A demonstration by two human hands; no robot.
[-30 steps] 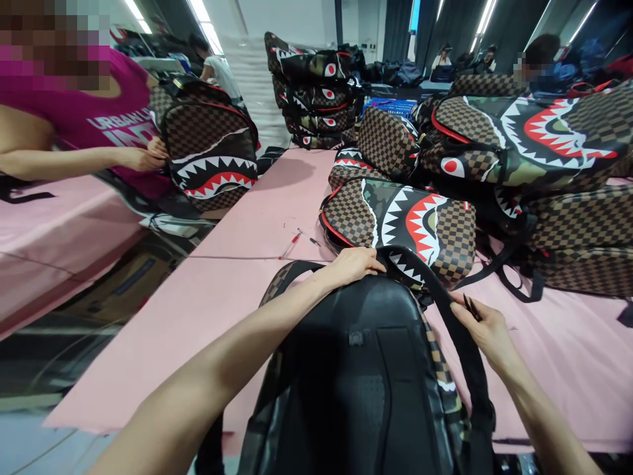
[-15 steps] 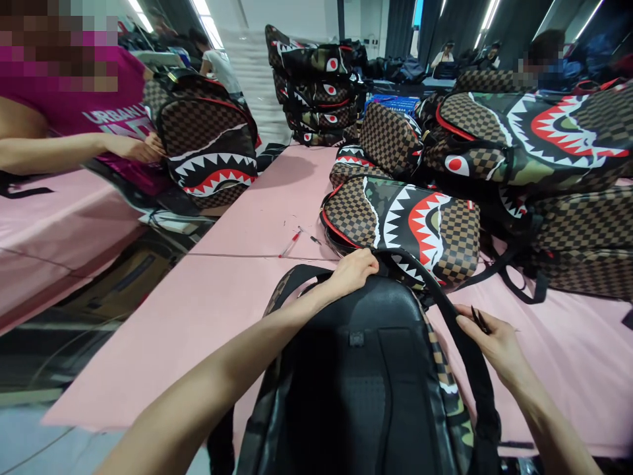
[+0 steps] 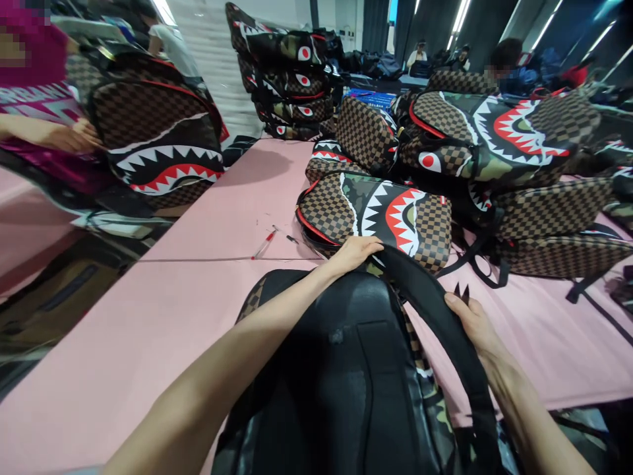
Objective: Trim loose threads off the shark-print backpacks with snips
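1. The backpack (image 3: 336, 389) sits at the near side of the tabletop (image 3: 173, 316), strap side facing the hands, leaving its strap (image 3: 425, 287) reachable.
2. The left hand (image 3: 359, 254) grasps the strap's upper end in its fingers, seemingly anchoring it.
3. The right hand's (image 3: 472, 323) fingers pinch it lower down, probably for tension; a dark pointed tool (image 3: 465, 294) sits tucked there.

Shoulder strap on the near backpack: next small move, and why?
Probably slide the right hand a little further down the shoulder strap. The left hand pinches near the strap's top, the right hand is partway down its outer edge with a dark pointed tool in its grasp, and the stretch below runs unheld beside the near backpack.
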